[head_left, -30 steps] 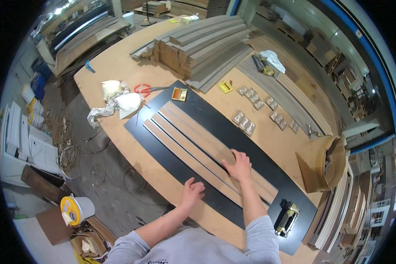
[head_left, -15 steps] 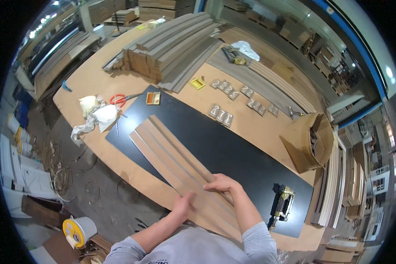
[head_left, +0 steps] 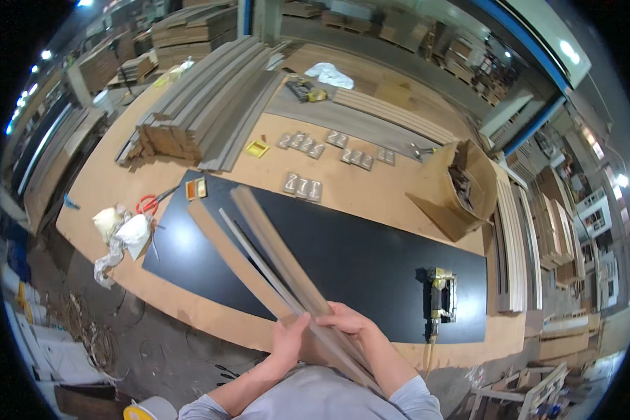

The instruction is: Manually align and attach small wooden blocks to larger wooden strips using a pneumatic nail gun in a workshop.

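Several long wooden strips lean away from my body over the black panel on the table, fanned apart at their far ends. My left hand closes round their left side with the thumb on top. Opposite it, my right hand grips the right side, fingers and thumb pressed on the upper strip. The strips' near ends run between my forearms toward my waist. On the black panel, right of my hands, lies a nail gun with a hose at its lower end.
A tall stack of wooden strips fills the table's far left. Small metal number plates lie mid-table. A cardboard box of offcuts stands right. Red-handled scissors, a small box and white plastic bags sit at the left.
The strips, held flat together before, have spread apart and tilted more upright. Both hands have turned with them and come closer together. The whole view has swung to the right.
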Available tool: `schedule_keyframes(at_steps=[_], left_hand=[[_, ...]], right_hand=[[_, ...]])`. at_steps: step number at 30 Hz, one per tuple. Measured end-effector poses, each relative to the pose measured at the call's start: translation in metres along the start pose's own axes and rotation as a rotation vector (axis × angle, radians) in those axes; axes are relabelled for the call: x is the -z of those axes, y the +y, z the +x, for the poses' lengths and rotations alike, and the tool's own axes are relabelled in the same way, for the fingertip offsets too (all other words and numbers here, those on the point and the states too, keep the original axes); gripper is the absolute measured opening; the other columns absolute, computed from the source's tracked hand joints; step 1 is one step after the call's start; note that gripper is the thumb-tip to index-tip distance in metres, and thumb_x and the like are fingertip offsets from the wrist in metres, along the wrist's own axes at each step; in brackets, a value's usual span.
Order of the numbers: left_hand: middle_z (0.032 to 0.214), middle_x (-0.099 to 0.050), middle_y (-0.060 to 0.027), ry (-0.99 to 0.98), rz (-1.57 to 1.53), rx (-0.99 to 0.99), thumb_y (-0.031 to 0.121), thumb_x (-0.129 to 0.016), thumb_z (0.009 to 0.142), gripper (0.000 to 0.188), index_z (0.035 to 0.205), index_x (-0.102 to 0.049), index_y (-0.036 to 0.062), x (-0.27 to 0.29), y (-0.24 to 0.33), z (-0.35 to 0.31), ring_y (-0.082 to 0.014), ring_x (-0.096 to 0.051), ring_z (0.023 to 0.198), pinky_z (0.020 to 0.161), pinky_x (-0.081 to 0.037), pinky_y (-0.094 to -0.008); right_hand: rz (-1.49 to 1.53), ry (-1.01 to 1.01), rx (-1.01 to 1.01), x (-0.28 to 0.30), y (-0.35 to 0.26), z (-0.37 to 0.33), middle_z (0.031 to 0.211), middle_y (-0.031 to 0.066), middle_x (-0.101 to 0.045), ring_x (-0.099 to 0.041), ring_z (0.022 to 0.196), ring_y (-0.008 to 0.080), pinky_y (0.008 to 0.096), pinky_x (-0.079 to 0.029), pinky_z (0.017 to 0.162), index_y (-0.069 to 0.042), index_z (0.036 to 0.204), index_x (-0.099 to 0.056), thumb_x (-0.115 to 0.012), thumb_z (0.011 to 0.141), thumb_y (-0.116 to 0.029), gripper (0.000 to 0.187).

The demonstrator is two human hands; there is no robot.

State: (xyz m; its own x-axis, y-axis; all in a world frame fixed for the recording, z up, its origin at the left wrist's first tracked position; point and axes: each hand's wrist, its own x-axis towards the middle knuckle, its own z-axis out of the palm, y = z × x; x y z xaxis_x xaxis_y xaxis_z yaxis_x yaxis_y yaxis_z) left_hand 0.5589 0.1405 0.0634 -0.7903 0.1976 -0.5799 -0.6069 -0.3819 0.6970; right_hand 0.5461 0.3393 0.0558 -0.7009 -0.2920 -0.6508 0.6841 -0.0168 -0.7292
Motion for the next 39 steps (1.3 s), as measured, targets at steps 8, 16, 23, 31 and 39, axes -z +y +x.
schedule_keyframes(at_steps=[8, 16, 23, 31, 39], left_hand=[[0.105, -0.071, -0.0028, -0.368, 0.249, -0.49, 0.008, -0.072, 0.1, 0.03, 0.127, -0.061, 0.0, -0.115, 0.143, -0.021, -0.0104, -0.065, 0.086, 0.076, -0.055, -0.0298], [0.101, -0.076, -0.0084, -0.884, 0.529, -0.843, 0.02, -0.074, 0.096, 0.034, 0.119, -0.068, -0.0038, -0.237, 0.314, -0.036, -0.0136, -0.069, 0.094, 0.087, -0.056, -0.0339], [0.105, -0.077, -0.0057, -1.16, 1.349, -0.558, 0.022, -0.079, 0.096, 0.039, 0.128, -0.07, 0.0014, -0.229, 0.29, 0.017, -0.015, -0.067, 0.097, 0.088, -0.056, -0.0334], [0.101, -0.079, -0.0077, -1.227, 1.635, 0.044, 0.028, -0.081, 0.093, 0.038, 0.122, -0.076, 0.0047, -0.133, 0.141, 0.173, -0.0146, -0.068, 0.092, 0.085, -0.055, -0.0347], [0.114, -0.079, -0.0162, -1.216, 1.853, 0.176, 0.034, -0.079, 0.091, 0.043, 0.122, -0.077, 0.0057, -0.114, 0.097, 0.234, -0.0295, -0.074, 0.103, 0.093, -0.056, -0.041]], right_hand=[[0.081, 0.508, 0.595, -0.013, -0.134, -0.123, 0.124, 0.0071, -0.074, -0.069, 0.11, 0.0156, 0.0346, -0.056, 0.098, 0.0, 0.135, -0.061, -0.087, 0.087, -0.013, 0.056], [-0.018, 0.933, 1.29, -0.048, -0.246, -0.19, 0.111, 0.0065, -0.075, -0.071, 0.097, 0.0142, 0.0308, -0.058, 0.087, 0.001, 0.125, -0.066, -0.086, 0.09, -0.008, 0.041], [0.522, 1.072, 1.158, -0.074, -0.145, -0.085, 0.116, 0.0049, -0.072, -0.067, 0.105, 0.0164, 0.0318, -0.053, 0.096, 0.002, 0.124, -0.066, -0.076, 0.095, 0.0, 0.03], [1.176, 0.978, 0.623, -0.106, -0.007, 0.049, 0.127, 0.0072, -0.069, -0.064, 0.116, 0.0196, 0.0357, -0.052, 0.101, 0.0, 0.136, -0.062, -0.08, 0.096, -0.009, 0.044], [1.041, 0.906, 0.247, -0.083, 0.033, 0.078, 0.13, 0.011, -0.069, -0.068, 0.114, 0.0238, 0.0405, -0.057, 0.093, -0.002, 0.141, -0.06, -0.079, 0.097, -0.047, 0.065]])
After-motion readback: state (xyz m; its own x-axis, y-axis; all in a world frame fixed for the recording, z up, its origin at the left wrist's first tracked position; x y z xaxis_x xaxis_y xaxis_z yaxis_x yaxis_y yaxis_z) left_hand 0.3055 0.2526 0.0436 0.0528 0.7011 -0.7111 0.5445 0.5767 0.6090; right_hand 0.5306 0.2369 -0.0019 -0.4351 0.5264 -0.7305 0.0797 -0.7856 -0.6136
